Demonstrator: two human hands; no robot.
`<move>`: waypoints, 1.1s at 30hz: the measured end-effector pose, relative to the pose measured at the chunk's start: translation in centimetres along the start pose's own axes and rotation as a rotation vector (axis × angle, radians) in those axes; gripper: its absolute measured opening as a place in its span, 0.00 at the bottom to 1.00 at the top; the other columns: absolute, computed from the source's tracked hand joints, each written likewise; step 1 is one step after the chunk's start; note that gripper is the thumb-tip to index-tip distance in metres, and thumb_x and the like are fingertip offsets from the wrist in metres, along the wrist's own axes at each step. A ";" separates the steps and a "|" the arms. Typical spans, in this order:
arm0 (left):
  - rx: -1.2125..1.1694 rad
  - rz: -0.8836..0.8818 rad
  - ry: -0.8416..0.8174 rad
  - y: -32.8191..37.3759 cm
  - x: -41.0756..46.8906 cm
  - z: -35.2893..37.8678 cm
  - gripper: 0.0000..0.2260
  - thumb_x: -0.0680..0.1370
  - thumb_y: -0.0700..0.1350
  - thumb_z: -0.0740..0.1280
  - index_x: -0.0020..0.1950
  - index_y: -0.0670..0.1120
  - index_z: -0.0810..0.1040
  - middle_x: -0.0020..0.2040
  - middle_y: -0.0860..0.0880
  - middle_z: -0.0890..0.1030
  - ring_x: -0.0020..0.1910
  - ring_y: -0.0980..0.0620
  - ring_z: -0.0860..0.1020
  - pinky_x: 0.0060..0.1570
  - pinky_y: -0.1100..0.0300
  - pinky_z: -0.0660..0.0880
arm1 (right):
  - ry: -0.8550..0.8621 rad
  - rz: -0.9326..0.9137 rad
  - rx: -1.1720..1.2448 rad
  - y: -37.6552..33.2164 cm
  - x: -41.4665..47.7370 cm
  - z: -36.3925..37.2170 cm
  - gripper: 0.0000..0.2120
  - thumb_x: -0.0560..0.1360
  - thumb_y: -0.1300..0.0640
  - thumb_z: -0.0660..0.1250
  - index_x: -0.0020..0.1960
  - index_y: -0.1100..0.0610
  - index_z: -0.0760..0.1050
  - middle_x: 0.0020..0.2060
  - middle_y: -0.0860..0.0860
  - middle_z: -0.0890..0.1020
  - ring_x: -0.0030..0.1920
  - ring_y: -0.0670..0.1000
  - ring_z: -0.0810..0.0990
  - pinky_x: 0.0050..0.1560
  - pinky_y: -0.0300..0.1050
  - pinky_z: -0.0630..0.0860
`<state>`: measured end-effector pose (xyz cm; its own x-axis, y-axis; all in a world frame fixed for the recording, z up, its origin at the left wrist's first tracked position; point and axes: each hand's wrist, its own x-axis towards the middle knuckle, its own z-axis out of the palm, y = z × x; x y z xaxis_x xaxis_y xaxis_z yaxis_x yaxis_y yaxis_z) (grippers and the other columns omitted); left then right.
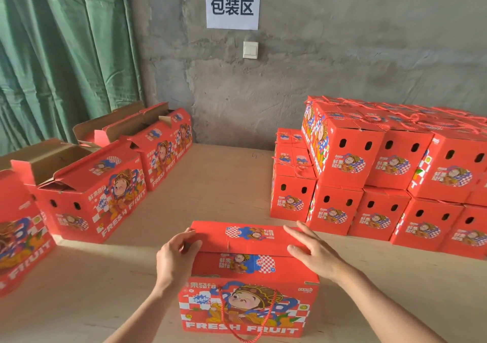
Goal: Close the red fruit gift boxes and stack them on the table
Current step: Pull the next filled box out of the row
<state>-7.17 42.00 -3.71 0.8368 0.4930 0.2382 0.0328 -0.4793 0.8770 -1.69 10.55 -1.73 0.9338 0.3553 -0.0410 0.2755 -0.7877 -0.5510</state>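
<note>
Only two hands and two forearms of the person are shown. The left hand (176,258) and the right hand (313,253) are seen bare, with the backs, knuckles and fingers uncovered. The left forearm (147,313) is seen bare from the wrist to the bottom frame edge. The right forearm (390,308) is likewise bare from the wrist to the bottom edge. Slim fingers and slender wrists are noted on both sides. Nail detail is too blurred to be told. Everything above the forearms is cut off by the frame.
</note>
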 end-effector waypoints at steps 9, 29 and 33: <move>0.120 0.133 -0.334 -0.5 4.3 -3.2 0.15 0.70 0.35 0.74 0.55 0.47 0.82 0.49 0.51 0.83 0.44 0.58 0.80 0.40 0.77 0.70 | -0.012 -0.061 -0.195 0.8 0.8 -0.9 0.27 0.72 0.31 0.50 0.71 0.31 0.56 0.73 0.43 0.58 0.66 0.45 0.68 0.61 0.44 0.72; 0.554 1.108 -0.278 0.1 5.6 -5.1 0.17 0.79 0.46 0.59 0.41 0.43 0.86 0.41 0.49 0.85 0.36 0.53 0.83 0.31 0.62 0.80 | 0.013 -0.043 -0.209 0.1 0.5 -0.4 0.20 0.79 0.40 0.55 0.67 0.26 0.53 0.75 0.47 0.56 0.73 0.55 0.62 0.68 0.50 0.64; 0.817 1.048 -0.355 4.2 6.1 -3.6 0.23 0.72 0.60 0.56 0.42 0.47 0.84 0.52 0.50 0.83 0.53 0.52 0.81 0.57 0.56 0.76 | 0.027 -0.045 -0.208 0.0 0.3 -0.3 0.21 0.79 0.41 0.55 0.70 0.30 0.57 0.74 0.47 0.58 0.72 0.53 0.64 0.67 0.47 0.65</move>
<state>-3.85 45.61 2.90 0.7584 -0.5121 0.4032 -0.4893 -0.8560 -0.1669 -1.32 10.48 -1.47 0.9247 0.3808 0.0032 0.3552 -0.8594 -0.3678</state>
